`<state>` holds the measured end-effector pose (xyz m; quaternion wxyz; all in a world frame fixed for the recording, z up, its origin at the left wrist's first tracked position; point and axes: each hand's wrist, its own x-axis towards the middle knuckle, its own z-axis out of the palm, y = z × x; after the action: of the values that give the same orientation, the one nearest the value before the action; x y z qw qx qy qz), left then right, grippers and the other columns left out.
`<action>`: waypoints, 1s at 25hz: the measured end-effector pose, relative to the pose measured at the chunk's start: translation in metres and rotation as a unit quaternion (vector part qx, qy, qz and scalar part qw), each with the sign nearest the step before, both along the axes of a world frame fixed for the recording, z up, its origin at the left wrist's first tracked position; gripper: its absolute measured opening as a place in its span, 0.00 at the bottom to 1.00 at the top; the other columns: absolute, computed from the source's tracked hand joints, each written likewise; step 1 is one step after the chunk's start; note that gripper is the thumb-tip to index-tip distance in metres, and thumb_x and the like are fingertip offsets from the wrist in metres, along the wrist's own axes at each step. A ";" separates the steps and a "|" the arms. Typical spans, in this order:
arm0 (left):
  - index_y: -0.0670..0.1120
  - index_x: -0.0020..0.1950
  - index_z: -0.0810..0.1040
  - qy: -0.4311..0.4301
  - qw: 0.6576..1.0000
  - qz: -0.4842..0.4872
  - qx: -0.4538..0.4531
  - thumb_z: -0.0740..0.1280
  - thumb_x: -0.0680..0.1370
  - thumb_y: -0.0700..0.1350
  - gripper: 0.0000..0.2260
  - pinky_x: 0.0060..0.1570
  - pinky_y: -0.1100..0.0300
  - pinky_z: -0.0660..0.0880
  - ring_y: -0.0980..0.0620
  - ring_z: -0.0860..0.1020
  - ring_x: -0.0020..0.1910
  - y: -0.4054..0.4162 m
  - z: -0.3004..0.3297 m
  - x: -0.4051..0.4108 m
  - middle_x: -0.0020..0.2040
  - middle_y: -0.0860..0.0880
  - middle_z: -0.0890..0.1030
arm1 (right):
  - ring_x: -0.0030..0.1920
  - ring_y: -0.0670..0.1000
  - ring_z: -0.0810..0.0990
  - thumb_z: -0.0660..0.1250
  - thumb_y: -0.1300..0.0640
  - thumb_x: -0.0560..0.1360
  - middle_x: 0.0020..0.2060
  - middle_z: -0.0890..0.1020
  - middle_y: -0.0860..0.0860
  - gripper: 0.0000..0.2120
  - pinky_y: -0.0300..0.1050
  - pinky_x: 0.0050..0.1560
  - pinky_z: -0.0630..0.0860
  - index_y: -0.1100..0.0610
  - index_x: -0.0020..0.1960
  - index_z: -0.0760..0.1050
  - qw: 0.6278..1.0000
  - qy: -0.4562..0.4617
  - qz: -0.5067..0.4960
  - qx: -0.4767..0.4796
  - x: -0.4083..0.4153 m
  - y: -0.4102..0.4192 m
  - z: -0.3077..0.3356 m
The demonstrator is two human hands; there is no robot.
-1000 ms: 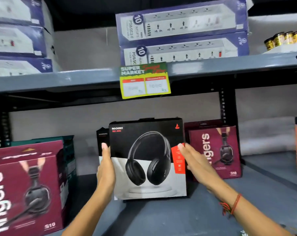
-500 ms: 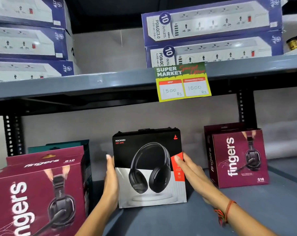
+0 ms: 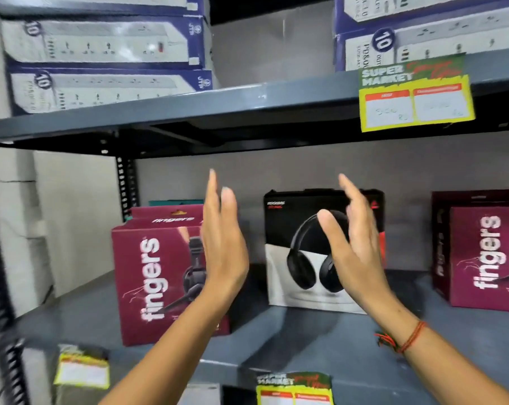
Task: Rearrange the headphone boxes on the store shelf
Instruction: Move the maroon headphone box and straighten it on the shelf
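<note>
On the grey shelf [image 3: 306,334], boxed headphones [image 3: 300,258] stand upright.

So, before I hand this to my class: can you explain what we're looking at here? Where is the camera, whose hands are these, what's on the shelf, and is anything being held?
There is no machine here. A person wears a wide-angle camera on the head, so you see what they see: their own two bare arms reaching toward a store shelf.

The left hand and right hand are both open and raised in front of the shelf. Neither holds anything.

On the shelf stand headphone boxes: a black and white box in the middle, a maroon "fingers" box to its left, and another maroon box at the right. Behind the left one a teal box peeks out.

The shelf above holds stacked power strip boxes, and a yellow price tag hangs from its edge; its writing is blurred.
</note>
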<state>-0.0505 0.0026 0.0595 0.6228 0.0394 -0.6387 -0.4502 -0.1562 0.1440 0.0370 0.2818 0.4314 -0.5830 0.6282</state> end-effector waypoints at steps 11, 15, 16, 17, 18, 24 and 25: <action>0.57 0.75 0.74 -0.204 0.952 0.032 0.227 0.49 0.73 0.78 0.40 0.73 0.52 0.71 0.51 0.78 0.70 -0.128 -0.074 0.119 0.76 0.49 0.76 | 0.75 0.47 0.65 0.56 0.32 0.78 0.79 0.63 0.44 0.36 0.44 0.70 0.62 0.42 0.81 0.50 0.884 -0.237 0.269 0.299 0.066 -0.125 -0.049; 0.54 0.71 0.80 -0.262 0.938 0.066 0.215 0.45 0.69 0.81 0.46 0.74 0.44 0.68 0.44 0.78 0.69 -0.113 -0.065 0.126 0.72 0.46 0.79 | 0.70 0.43 0.67 0.55 0.33 0.78 0.72 0.68 0.41 0.35 0.39 0.68 0.59 0.47 0.80 0.59 0.908 -0.215 0.218 0.285 0.070 -0.108 -0.034; 0.51 0.69 0.81 -0.288 0.932 0.100 0.198 0.43 0.70 0.80 0.48 0.74 0.41 0.67 0.39 0.76 0.70 -0.107 -0.055 0.129 0.71 0.43 0.80 | 0.73 0.46 0.68 0.54 0.27 0.74 0.74 0.69 0.43 0.40 0.41 0.71 0.59 0.48 0.79 0.63 0.919 -0.206 0.178 0.285 0.067 -0.101 -0.027; 0.49 0.66 0.82 -0.301 0.930 0.118 0.173 0.40 0.69 0.79 0.49 0.73 0.39 0.67 0.36 0.76 0.68 -0.101 -0.045 0.131 0.68 0.40 0.81 | 0.74 0.49 0.69 0.52 0.21 0.69 0.74 0.72 0.45 0.45 0.47 0.75 0.61 0.47 0.76 0.68 0.929 -0.194 0.138 0.284 0.063 -0.093 -0.021; 0.48 0.61 0.84 -0.313 0.929 0.128 0.148 0.39 0.67 0.79 0.49 0.72 0.38 0.68 0.34 0.77 0.65 -0.095 -0.036 0.133 0.65 0.38 0.82 | 0.73 0.52 0.72 0.50 0.17 0.63 0.72 0.76 0.47 0.49 0.53 0.75 0.65 0.46 0.73 0.72 0.935 -0.181 0.110 0.285 0.058 -0.084 -0.014; 0.52 0.51 0.86 -0.310 0.940 0.103 0.098 0.39 0.63 0.81 0.48 0.70 0.37 0.71 0.33 0.79 0.64 -0.054 -0.022 0.118 0.62 0.38 0.84 | 0.65 0.52 0.77 0.51 0.24 0.72 0.62 0.81 0.47 0.29 0.60 0.70 0.71 0.35 0.63 0.76 0.946 -0.180 0.073 0.259 0.043 -0.036 -0.003; 0.50 0.58 0.85 -0.301 0.945 0.101 0.083 0.38 0.64 0.82 0.52 0.71 0.37 0.70 0.34 0.79 0.64 -0.047 -0.021 0.111 0.63 0.39 0.84 | 0.66 0.50 0.76 0.51 0.24 0.72 0.63 0.80 0.43 0.30 0.60 0.71 0.71 0.35 0.66 0.76 0.950 -0.180 0.068 0.246 0.041 -0.026 -0.002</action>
<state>0.0605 -0.0440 0.0388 0.4388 0.2889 -0.7494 -0.4030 -0.1152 0.1182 0.0350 0.0137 0.4062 -0.7298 0.5498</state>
